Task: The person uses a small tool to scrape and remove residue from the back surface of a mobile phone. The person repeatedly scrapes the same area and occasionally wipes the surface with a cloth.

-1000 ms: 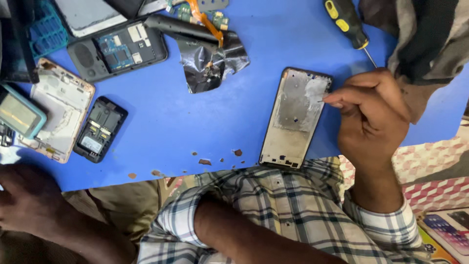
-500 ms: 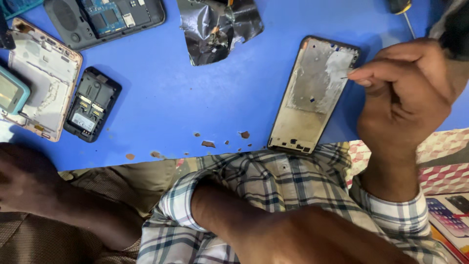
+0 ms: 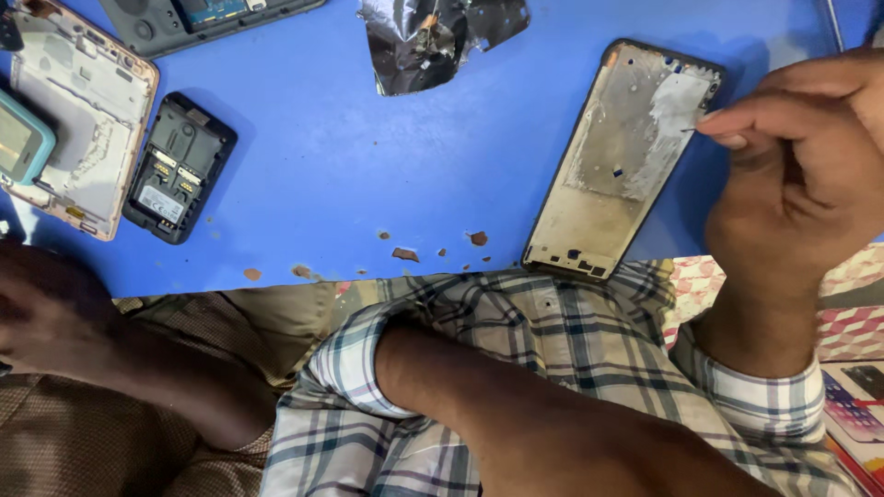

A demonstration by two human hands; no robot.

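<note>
Bare phone frame point(image 3: 622, 161), grey metal inside with a black rim, lies tilted on the blue tabletop point(image 3: 368, 175), lower end at the tabletop's near edge, just above the checked shirt sleeve. Right hand point(image 3: 801, 175) sits at the frame's upper right corner, fingers pinched together with the fingertips point(image 3: 727, 124) touching that corner; a thin tool tip may be in the grip, too small to tell. Left hand point(image 3: 46, 313) is low at the left edge, blurred, off the tabletop; whether its grip is closed or open cannot be told. One crumpled silver foil piece point(image 3: 433, 37) lies above the frame's left. Further left: one small black phone back point(image 3: 177, 170) with a white label, one pale rose-rimmed frame point(image 3: 78, 120), one teal phone point(image 3: 20, 138) on it, one dark phone point(image 3: 203, 18) at top. Several brown crumbs point(image 3: 405, 254) sit near the tabletop edge.
</note>
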